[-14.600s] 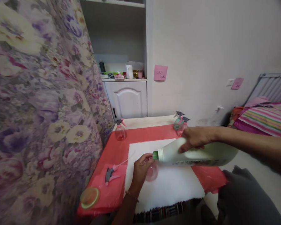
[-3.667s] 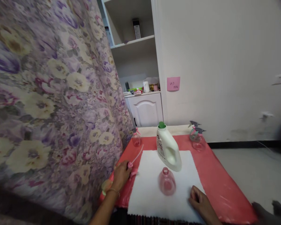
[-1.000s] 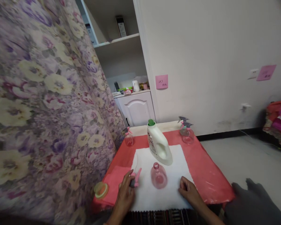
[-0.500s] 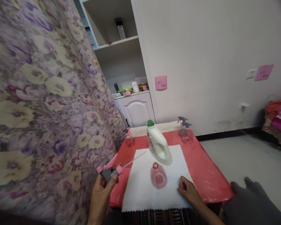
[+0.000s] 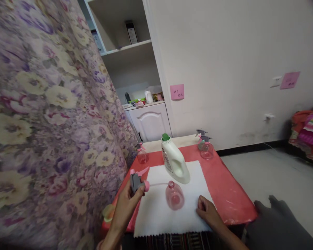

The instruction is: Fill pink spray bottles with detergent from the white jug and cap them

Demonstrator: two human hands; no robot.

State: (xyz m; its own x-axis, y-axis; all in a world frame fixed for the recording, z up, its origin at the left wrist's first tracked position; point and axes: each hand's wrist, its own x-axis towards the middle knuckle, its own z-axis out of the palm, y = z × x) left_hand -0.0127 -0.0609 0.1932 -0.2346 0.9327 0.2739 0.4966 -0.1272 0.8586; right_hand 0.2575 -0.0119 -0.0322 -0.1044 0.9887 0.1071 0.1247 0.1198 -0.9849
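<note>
Near edge: a dark striped fabric (image 5: 169,241) showed below the white cloth (image 5: 156,218). Lower right, a dark grey shape (image 5: 273,227); I couldn't make out what it was.

Left hand (image 5: 126,205) gripped the grey-and-pink spray head (image 5: 137,183), raised over the cloth's left edge. Its thin tube (image 5: 158,183) pointed right, the end by the mouth of the pink bottle (image 5: 175,197); from my view I couldn't tell if they touched. Right hand (image 5: 208,211) was loosely closed, fingers curled in, at the cloth's right edge. A yellow-green round thing (image 5: 108,212) sat by the left forearm, partly covered by it.

The pink bottle stood uncapped on the cloth, between the hands. Just behind it the pale green jug (image 5: 175,162) blocked the straight way back, its base on the cloth.

Farther off on the red cover (image 5: 221,184): one spray bottle (image 5: 142,157) at the left, a clear pink sprayer (image 5: 207,151) at the right, partly hiding a greenish sprayer (image 5: 200,145). Floral curtain (image 5: 54,121) crowded the left side. Beyond stood a white cabinet (image 5: 153,121) and a wall with a pink note (image 5: 177,92).
</note>
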